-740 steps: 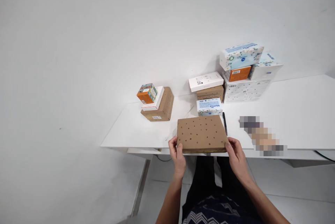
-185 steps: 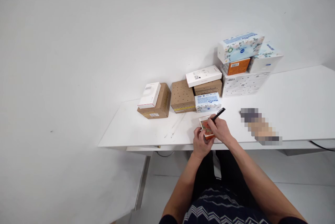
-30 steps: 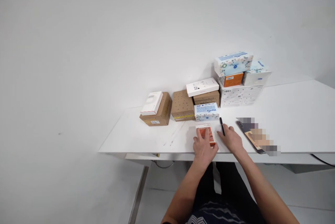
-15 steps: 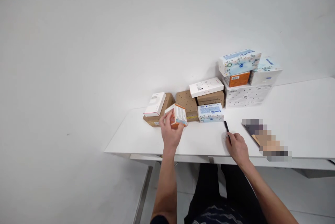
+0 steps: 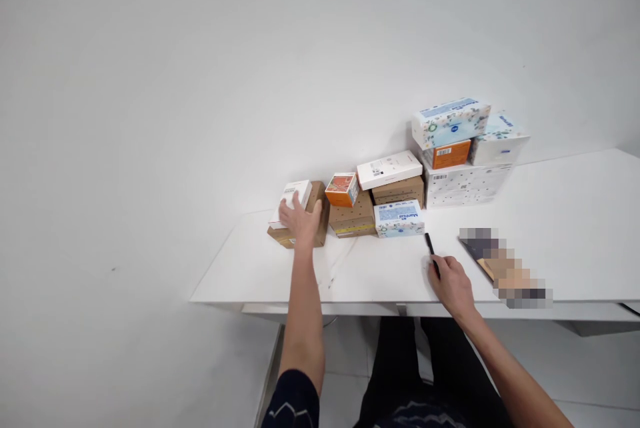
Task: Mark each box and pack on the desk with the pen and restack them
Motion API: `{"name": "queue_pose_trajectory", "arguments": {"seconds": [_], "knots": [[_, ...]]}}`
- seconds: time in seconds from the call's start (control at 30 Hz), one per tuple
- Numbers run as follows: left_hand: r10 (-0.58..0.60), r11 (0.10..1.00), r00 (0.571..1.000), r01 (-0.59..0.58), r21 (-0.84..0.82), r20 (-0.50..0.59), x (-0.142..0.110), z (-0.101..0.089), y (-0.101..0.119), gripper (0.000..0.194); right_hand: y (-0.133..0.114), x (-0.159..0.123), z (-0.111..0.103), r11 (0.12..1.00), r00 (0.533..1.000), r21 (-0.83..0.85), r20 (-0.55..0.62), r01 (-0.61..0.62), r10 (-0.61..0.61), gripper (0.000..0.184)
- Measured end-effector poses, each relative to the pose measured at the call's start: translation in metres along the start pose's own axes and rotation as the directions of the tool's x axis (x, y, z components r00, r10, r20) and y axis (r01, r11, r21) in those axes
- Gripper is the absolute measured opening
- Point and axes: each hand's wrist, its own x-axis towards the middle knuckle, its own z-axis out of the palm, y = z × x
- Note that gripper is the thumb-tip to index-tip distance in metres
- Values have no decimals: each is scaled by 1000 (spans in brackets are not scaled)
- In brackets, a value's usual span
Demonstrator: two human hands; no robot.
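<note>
My left hand (image 5: pixel 301 220) has its fingers spread over the flat white box (image 5: pixel 296 189) lying on the left cardboard box (image 5: pixel 320 231); whether the fingertips touch it I cannot tell. To the right of that hand, an orange-and-white box (image 5: pixel 342 198) sits on the middle cardboard box (image 5: pixel 353 220). My right hand (image 5: pixel 453 281) rests low near the table's front and is closed around a slim black pen (image 5: pixel 429 243), its tip pointing away from me. Ahead of the pen lies a blue-and-white tissue pack (image 5: pixel 399 220).
Another white box (image 5: pixel 390 170) lies on a cardboard box (image 5: pixel 399 191). Farther right, a large white box (image 5: pixel 463 186) carries an orange box (image 5: pixel 451 155) and tissue packs (image 5: pixel 450 123). A blurred flat item (image 5: pixel 505 268) lies on the white table (image 5: pixel 575 215) beside my right hand. A wall stands behind.
The orange-and-white box has left my left hand and now sits on the middle cardboard box. That hand has moved left and opened over the white box. My right hand still holds the pen.
</note>
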Motion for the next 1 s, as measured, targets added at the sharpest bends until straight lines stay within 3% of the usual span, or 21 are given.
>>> {"name": "queue_pose_trajectory", "arguments": {"seconds": [0.1,0.17,0.3,0.43,0.53,0.6,0.67,0.73,0.83,0.9,0.93,1.0], "knots": [[-146,985,979,130,115,141,13,-12,-36,78,-1,0,0,1000,1000,-3,-14,0,0,26],[-131,984,967,100,146,217,17,-17,-52,74,-1,0,0,1000,1000,-4,-15,-5,5,26],[-186,979,958,161,128,219,10,-24,-64,71,0,0,0,1000,1000,-3,-1,-14,14,26],[-259,962,946,270,-32,193,-11,-35,-64,62,1,1,0,1000,1000,10,-9,-11,11,27],[-262,948,965,256,-188,-6,-46,-49,-69,58,1,0,1,1000,1000,22,-4,-12,13,27],[-139,954,984,102,-282,-114,-83,-59,-74,59,1,0,2,1000,1000,24,-2,-16,16,27],[14,941,986,-71,-332,-169,-127,-66,-78,59,1,-1,2,999,1000,25,-1,-23,23,27],[153,913,982,-185,-365,-114,-172,-68,-78,61,0,0,1,999,999,24,11,-38,38,27],[394,848,910,-305,-434,129,-222,-55,-67,67,-3,5,-6,996,992,8,90,-84,83,29],[518,805,807,-346,-483,285,-238,-40,-56,66,-5,10,-12,991,975,-7,180,-130,129,33],[557,797,750,-361,-485,356,-242,-32,-50,66,-5,13,-14,987,961,-10,228,-158,156,35],[555,814,692,-338,-472,462,-243,-17,-39,69,-5,19,-20,977,931,0,303,-213,203,39]]}}
